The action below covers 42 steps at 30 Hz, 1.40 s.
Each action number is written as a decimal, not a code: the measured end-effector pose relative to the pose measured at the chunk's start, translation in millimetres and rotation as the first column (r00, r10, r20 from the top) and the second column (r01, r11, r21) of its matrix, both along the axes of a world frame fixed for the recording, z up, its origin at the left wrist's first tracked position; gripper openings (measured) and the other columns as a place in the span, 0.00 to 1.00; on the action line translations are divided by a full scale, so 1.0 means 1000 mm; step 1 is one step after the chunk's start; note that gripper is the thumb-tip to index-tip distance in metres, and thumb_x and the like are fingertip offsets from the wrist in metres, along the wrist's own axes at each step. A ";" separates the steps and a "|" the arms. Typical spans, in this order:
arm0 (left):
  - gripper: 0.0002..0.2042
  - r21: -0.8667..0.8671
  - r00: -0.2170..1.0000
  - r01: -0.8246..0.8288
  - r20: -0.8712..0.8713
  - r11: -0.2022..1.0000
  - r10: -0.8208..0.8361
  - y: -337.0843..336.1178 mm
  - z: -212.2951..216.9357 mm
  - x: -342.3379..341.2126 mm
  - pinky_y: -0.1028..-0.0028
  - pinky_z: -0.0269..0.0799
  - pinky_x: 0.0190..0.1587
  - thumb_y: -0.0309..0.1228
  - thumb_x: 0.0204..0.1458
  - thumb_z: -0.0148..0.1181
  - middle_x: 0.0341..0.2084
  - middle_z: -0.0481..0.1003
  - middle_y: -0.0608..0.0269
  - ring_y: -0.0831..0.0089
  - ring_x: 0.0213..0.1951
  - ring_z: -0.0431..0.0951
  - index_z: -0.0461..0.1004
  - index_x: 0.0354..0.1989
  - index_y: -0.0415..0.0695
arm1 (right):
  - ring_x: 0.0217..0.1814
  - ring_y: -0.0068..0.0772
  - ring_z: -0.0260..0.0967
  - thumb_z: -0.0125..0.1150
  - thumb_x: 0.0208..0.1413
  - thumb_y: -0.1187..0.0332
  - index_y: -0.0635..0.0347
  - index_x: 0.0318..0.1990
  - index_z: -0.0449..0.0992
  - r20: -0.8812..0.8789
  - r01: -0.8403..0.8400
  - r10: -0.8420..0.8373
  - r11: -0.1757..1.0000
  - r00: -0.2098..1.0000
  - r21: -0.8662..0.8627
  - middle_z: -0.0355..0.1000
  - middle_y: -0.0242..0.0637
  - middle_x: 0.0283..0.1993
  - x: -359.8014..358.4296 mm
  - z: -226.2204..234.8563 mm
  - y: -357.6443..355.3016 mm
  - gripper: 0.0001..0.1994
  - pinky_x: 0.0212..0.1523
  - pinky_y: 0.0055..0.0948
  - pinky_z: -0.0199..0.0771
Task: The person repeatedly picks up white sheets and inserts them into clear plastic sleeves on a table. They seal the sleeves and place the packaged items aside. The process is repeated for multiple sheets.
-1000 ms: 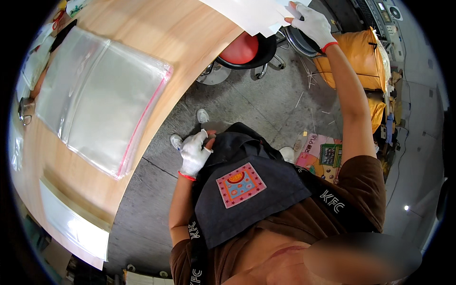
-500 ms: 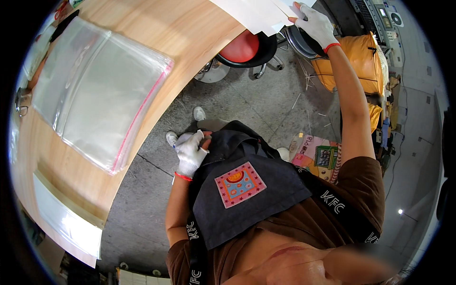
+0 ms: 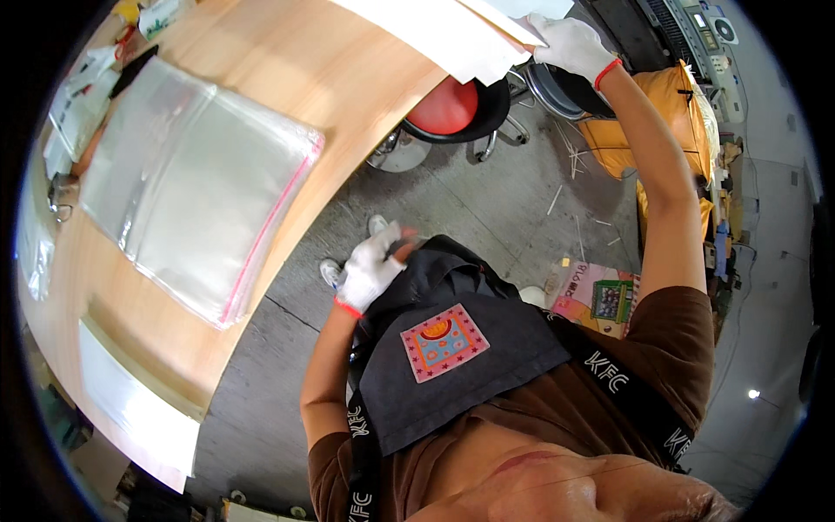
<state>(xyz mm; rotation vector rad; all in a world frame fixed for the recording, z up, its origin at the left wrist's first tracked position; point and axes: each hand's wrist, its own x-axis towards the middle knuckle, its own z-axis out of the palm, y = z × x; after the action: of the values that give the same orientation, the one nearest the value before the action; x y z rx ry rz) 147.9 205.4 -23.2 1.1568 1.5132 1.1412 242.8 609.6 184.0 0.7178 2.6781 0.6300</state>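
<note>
Head view: the right hand (image 3: 570, 45), in a white knit glove with a red cuff, is stretched far out to the upper edge of the picture and closed on the corner of a stack of large white paper sheets (image 3: 435, 35) lying at the far end of the light wooden curved surface (image 3: 348, 96). The sheets overhang the edge of the surface slightly. They look thin, light and limp, so they would likely sag or slide apart if lifted by 1 corner; a pinch across the whole stack edge seems the safer hold, and the knit glove should give some friction on the smooth paper.

The left hand (image 3: 372, 270), gloved the same way, is curled against the top of the dark grey fabric apron (image 3: 461, 365); whether it grips the cloth or only rests on it cannot be told.

On the surface to the left lies a pile of clear glossy plastic bags with a red sealing strip (image 3: 196, 187), flat and slippery-looking. Under the surface's edge stands a round red stool with a black rim (image 3: 445, 109) on the grey concrete floor (image 3: 487, 209).
</note>
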 end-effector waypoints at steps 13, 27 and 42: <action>0.28 -0.003 0.237 -0.128 0.971 0.992 0.033 0.320 0.134 -0.021 0.58 0.64 0.54 0.40 0.61 0.35 0.59 0.56 0.50 0.53 0.54 0.65 0.37 0.65 0.39 | 0.30 0.48 0.72 0.58 0.38 0.57 0.59 0.39 0.69 0.008 -0.047 0.048 0.993 0.999 -0.110 0.73 0.45 0.26 -0.009 0.039 0.009 0.21 0.31 0.43 0.72; 0.14 0.040 0.401 -0.215 0.915 0.976 0.051 0.330 0.096 -0.025 0.49 0.65 0.54 0.26 0.51 0.38 0.49 0.64 0.50 0.50 0.51 0.68 0.58 0.47 0.40 | 0.47 0.40 0.68 0.55 0.56 0.61 0.53 0.52 0.63 0.236 -0.636 -0.971 -0.210 0.044 -0.743 0.64 0.37 0.52 0.019 -0.075 0.034 0.18 0.47 0.45 0.74; 0.10 -0.451 0.021 -0.407 0.865 0.794 0.502 0.258 0.124 -0.002 0.58 0.73 0.49 0.28 0.55 0.49 0.47 0.69 0.53 0.59 0.49 0.71 0.67 0.44 0.39 | 0.39 0.36 0.72 0.51 0.55 0.44 0.64 0.38 0.76 0.368 0.211 -0.643 -0.311 0.672 -0.927 0.75 0.44 0.34 0.170 -0.028 -0.071 0.27 0.44 0.32 0.69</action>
<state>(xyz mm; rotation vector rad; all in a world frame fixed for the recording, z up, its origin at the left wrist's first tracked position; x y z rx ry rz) 146.3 463.8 100.6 -0.3885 0.7627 1.7319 412.3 539.0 156.3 1.1661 1.7115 -1.7755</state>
